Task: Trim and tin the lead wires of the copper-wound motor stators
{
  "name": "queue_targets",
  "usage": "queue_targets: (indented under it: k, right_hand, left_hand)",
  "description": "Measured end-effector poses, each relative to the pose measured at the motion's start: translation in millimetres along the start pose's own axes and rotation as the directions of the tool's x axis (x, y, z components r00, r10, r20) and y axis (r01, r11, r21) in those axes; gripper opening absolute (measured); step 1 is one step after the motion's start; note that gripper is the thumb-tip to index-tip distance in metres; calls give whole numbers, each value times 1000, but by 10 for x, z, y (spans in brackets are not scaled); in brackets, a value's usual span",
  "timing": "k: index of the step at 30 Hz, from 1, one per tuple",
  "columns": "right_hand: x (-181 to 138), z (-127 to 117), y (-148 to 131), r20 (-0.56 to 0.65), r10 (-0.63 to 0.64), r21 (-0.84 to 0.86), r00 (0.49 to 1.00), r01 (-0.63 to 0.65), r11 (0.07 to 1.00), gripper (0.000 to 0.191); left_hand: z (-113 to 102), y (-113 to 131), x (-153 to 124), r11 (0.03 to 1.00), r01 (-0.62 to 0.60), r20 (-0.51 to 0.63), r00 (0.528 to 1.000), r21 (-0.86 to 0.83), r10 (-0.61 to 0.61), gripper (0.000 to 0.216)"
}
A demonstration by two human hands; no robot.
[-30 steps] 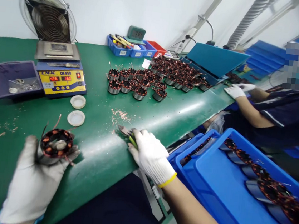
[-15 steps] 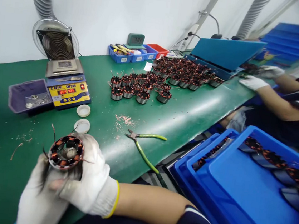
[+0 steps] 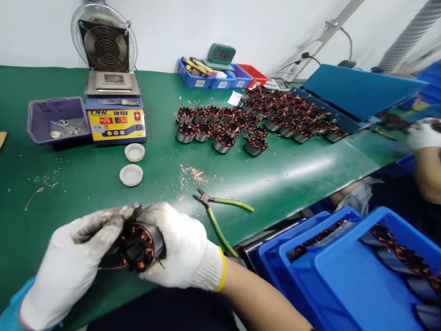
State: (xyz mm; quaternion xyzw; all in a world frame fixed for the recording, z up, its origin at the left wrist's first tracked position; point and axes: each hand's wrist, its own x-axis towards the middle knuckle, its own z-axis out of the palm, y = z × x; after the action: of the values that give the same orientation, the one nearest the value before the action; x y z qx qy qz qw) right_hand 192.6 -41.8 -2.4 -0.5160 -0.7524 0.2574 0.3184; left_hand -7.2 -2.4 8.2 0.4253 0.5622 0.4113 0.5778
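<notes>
Right now both gloved hands are closed round one wound stator [image 3: 137, 246], held just above the near edge of the green bench [image 3: 283, 172]. Right hand [image 3: 179, 248] cups its far side, fingers wrapped over the metal shell; left hand [image 3: 69, 265] grips the near-left side, thumb and forefinger pinched at the top rim, prob. to steady it while loose copper leads hang off below. Coil face is tilted toward the left hand, so windings show, likely for handling those leads.

Just beyond the stator, to its right, green-handled cutters [image 3: 219, 213] lie flat on the bench, jaws pointing left, handles spread, within easy reach. Copper offcuts [image 3: 193, 173] sit just past the cutters. Two white caps [image 3: 132, 163] lie beyond the stator, slightly left. Further back-left of the stator: solder pot w/ red readouts [image 3: 116, 119], purple tray [image 3: 56, 120] touching its left side, fume fan [image 3: 104, 40] behind. Straight back: cluster of stators [image 3: 221, 125] standing upright, coils up. Right of the stator, off the bench edge, blue bins [image 3: 350, 286] hold more wound parts. Far right, a co-worker's gloved hand [image 3: 427, 135] is at the bench.
</notes>
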Motion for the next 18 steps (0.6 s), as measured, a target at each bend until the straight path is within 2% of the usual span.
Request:
queue_targets:
  k: [2,5,7,9,11,14,16,18]
  right_hand:
    - [-34,-20,11,-66,21,-36,998,-23,999,61]
    - [-68,-86,39,-110,-16,-82,994,7,997,62]
    - [-79,-126,56,-123,-63,-122,990,47,991,63]
    - [-83,-139,68,-147,-106,-157,983,83,984,62]
    - [-87,-128,74,-166,-123,-187,979,91,978,60]
    - [-95,-101,80,-142,-84,-238,986,49,970,59]
    - [-103,-92,86,-123,-58,-261,991,24,965,60]
    - [-109,-92,92,-122,-51,-261,991,18,965,61]
  left_hand:
    - [-59,-10,-39,996,-50,-75,996,75,55,44]
    - [-98,13,-38,978,-200,-114,972,56,205,23]
    - [-66,66,6,963,-244,-129,958,115,258,19]
    - [-6,124,62,929,-192,-72,972,315,226,28]
    - [43,154,97,879,-110,-2,992,464,125,34]
    - [42,130,88,904,-58,36,998,424,48,35]
    - [-1,97,67,908,-50,2,999,417,54,36]
    - [-49,75,64,885,-72,-56,992,459,110,35]
